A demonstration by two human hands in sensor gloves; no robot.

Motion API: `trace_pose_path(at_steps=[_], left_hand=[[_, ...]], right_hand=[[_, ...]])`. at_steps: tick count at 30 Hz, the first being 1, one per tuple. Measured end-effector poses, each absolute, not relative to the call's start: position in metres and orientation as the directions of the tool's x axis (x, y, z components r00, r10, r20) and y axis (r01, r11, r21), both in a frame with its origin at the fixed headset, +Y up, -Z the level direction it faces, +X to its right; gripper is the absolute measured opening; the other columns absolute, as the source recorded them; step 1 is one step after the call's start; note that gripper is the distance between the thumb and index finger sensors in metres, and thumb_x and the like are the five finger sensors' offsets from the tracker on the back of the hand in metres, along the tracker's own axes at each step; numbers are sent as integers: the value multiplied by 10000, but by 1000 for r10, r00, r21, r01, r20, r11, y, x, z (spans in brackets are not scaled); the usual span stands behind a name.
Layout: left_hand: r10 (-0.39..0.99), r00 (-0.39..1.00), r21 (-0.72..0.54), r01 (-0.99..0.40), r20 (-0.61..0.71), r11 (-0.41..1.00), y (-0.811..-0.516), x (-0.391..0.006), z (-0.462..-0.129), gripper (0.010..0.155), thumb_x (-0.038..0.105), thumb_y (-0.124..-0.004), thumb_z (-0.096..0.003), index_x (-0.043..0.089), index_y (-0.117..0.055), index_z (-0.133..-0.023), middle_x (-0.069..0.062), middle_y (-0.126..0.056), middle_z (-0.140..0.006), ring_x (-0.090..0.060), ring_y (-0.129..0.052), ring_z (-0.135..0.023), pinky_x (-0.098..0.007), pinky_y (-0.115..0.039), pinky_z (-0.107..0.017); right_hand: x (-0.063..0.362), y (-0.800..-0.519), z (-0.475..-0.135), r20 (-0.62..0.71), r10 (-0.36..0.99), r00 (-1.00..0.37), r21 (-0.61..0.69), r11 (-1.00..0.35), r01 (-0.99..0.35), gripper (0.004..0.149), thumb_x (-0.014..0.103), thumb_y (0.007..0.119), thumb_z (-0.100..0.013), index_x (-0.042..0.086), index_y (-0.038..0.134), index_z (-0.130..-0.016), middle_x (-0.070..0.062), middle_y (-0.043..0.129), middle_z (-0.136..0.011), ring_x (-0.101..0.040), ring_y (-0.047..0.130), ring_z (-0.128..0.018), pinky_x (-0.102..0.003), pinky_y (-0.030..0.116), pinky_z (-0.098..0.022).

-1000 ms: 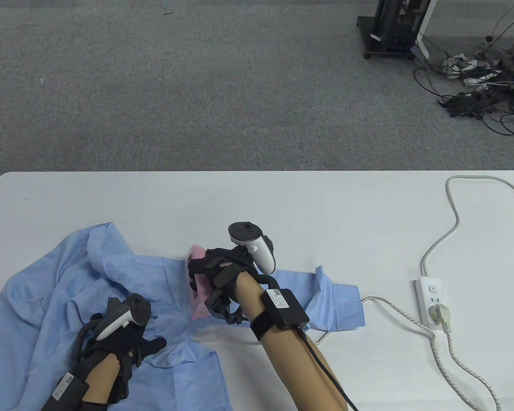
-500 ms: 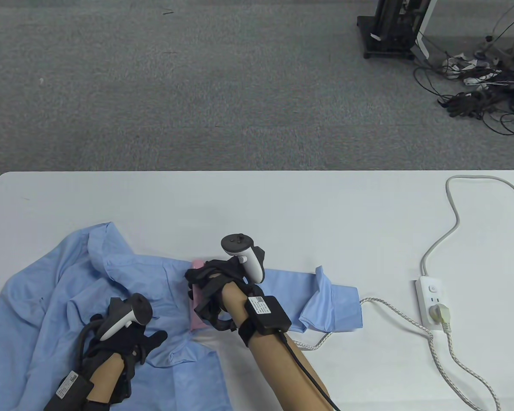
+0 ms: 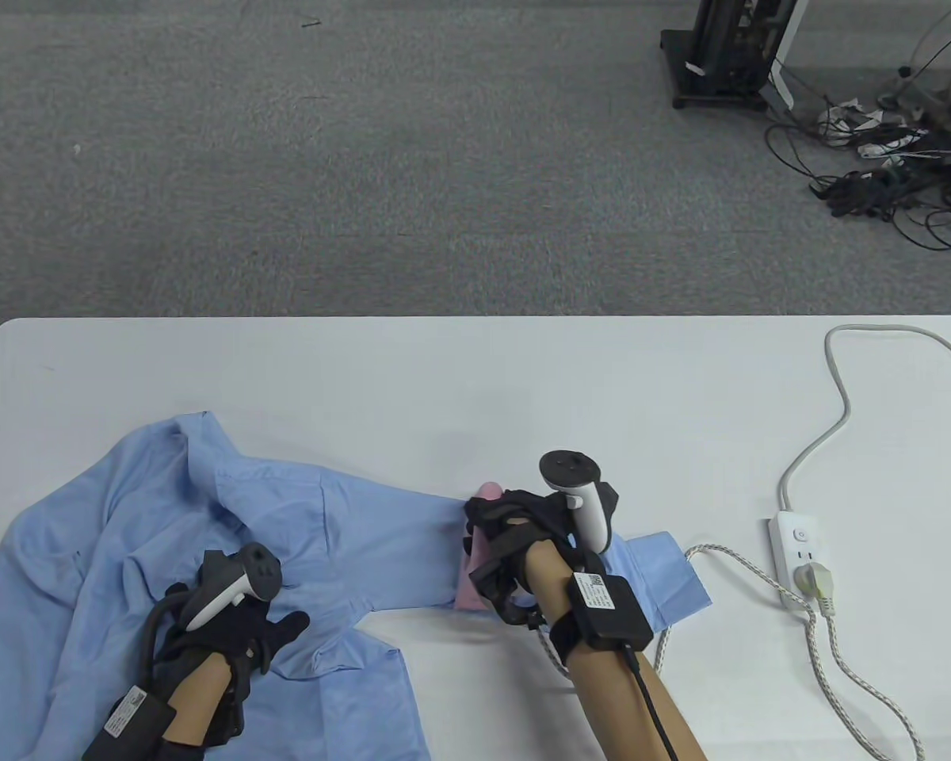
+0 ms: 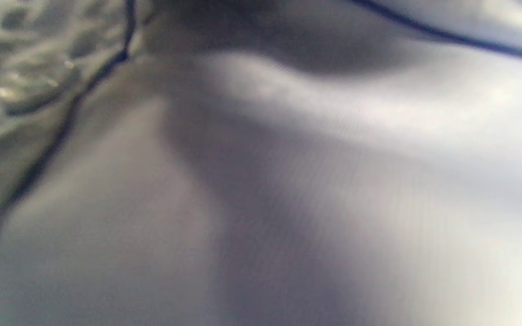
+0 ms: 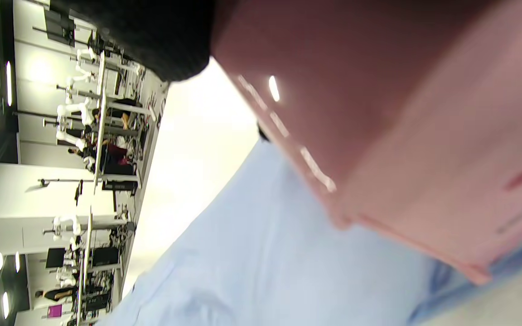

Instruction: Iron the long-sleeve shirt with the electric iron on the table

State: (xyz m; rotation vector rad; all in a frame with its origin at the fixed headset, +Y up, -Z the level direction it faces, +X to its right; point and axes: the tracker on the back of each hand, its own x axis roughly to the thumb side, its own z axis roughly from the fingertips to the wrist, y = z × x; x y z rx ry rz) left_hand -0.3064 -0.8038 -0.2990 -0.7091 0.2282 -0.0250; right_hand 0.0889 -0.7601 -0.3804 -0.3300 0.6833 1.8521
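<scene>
A light blue long-sleeve shirt point(image 3: 103, 547) lies crumpled over the table's front left, one sleeve point(image 3: 400, 547) stretched rightward to its cuff point(image 3: 670, 575). My right hand point(image 3: 511, 539) grips the handle of a pink electric iron point(image 3: 475, 575) that sits on the sleeve near the cuff. In the right wrist view the iron's pink body point(image 5: 424, 136) fills the frame above the blue sleeve point(image 5: 265, 262). My left hand point(image 3: 246, 630) lies flat with fingers spread, pressing the shirt near the armpit. The left wrist view shows only blurred shirt cloth point(image 4: 288, 181).
A white power strip point(image 3: 800, 559) lies at the table's right, with the iron's braided cord point(image 3: 749, 579) plugged in and a grey cable point(image 3: 836, 396) running off the far edge. Beyond the table are grey carpet, a black stand point(image 3: 721, 55) and tangled cables point(image 3: 895, 174).
My right hand has slid the iron rightward along the sleeve, from near the shoulder to close by the cuff. The sleeve now lies flatter. The left hand stays in place.
</scene>
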Motion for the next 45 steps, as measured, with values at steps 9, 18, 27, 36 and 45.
trace_pose_path(at_steps=[9,18,27,36,45], left_hand=[[-109,973,-616,-41,-205,787,-800,-304,-300,893,804,-494,-283,466,2,-944,21,58,-1085,-324,5,-1073,-657,-95,-745],[63,990,-429,-110,-123,896,-789,-289,-308,861,772,-525,-290,499,-47,-951,97,31,-1110,-234,-3,-1104,-638,-53,-754],[-65,984,-550,-39,-168,834,-807,-295,-313,899,816,-482,-255,461,-59,-964,35,7,-1109,-295,-38,-1089,-668,-168,-759],[-126,965,-556,-23,-228,831,-803,-296,-311,897,827,-475,-265,455,-76,-976,-32,-32,-1119,-347,-104,-1092,-698,-243,-743],[-192,933,-568,-17,-306,823,-799,-305,-307,913,824,-461,-270,405,-94,-994,-124,-97,-1121,-432,-196,-1082,-713,-309,-734]], right_hand=[[149,-750,-366,-538,744,-397,213,-336,-918,624,352,734,-449,-127,542,-800,-211,787,-665,-270,960,-481,-466,859,-364],[117,-753,-360,-536,795,-284,271,-157,-950,625,368,717,-464,-112,519,-811,-199,768,-691,-258,951,-518,-454,857,-393],[96,-764,-358,-533,776,-337,310,-191,-931,625,369,724,-457,-114,530,-802,-199,777,-680,-255,960,-507,-450,870,-382],[173,-761,-334,-565,764,-311,170,-261,-950,622,369,731,-448,-123,555,-786,-201,796,-653,-248,979,-469,-445,884,-348],[217,-747,-323,-543,738,-400,124,-400,-908,622,368,734,-447,-129,569,-784,-207,807,-641,-252,984,-451,-445,886,-331]])
